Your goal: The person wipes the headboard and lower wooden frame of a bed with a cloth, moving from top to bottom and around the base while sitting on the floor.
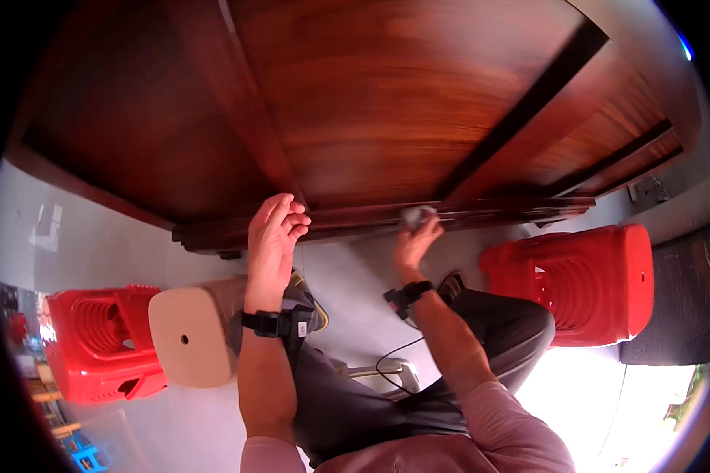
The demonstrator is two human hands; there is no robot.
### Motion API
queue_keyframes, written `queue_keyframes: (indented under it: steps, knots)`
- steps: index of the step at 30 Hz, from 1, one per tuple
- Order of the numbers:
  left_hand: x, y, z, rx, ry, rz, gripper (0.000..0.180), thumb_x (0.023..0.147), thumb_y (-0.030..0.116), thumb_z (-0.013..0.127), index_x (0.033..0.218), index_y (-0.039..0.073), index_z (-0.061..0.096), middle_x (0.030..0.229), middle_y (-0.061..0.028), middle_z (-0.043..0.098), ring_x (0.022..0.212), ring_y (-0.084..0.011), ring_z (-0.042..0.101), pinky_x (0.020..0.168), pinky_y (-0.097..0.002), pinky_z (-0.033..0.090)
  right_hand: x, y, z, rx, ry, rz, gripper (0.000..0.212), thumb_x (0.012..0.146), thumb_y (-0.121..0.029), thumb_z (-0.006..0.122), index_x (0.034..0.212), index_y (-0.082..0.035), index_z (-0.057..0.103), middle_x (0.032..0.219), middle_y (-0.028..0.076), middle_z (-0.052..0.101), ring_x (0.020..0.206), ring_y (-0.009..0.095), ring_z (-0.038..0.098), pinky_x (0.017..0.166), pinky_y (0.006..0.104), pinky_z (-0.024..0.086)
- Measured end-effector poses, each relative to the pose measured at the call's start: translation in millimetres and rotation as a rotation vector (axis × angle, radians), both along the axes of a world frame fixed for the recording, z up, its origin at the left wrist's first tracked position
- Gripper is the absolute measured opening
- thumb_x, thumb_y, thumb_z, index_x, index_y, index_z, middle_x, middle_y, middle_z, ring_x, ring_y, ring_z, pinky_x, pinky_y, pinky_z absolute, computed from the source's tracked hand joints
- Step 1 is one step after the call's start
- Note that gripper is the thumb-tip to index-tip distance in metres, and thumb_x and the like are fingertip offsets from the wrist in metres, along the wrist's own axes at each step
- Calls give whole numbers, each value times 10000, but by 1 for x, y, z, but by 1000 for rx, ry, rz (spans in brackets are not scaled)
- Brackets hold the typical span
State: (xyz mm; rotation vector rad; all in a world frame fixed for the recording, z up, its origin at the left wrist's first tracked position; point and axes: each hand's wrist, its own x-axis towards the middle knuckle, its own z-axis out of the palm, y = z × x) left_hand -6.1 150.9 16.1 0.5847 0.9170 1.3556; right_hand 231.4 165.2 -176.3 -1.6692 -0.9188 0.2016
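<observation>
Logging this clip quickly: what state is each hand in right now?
Left hand: open, fingers loosely bent, nothing visible in it.
Right hand: closed on a small grey object, too blurred to name.

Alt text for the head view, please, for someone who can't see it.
A person's right hand holds a small, blurred greyish object near the lower edge of a reddish-brown wooden panel; the left hand is open nearby. Red stools flank the person, with a beige stool at left.
</observation>
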Motion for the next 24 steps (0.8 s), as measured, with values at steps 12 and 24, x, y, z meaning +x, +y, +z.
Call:
queue_keyframes:
  steps: [12, 24]
  knots:
    - [-16, -1, -4, -4, -100, 107, 143, 896, 199, 636, 985, 95, 595, 818, -15, 614, 710, -122, 591, 675, -257, 445, -137, 9, 53, 115, -1060, 973, 218, 794, -137, 554, 988, -57, 610, 1111, 86, 540, 1046, 258, 529, 816, 370, 476]
    - [-27, -3, 2, 0, -164, 215, 146, 885, 176, 647, 987, 94, 581, 791, -5, 592, 698, -114, 572, 671, -253, 440, 22, -28, 1, -219, 292, 111, 492, 673, 106, 504, 1133, -54, 571, 1073, 119, 558, 1030, 289, 555, 917, 362, 443]
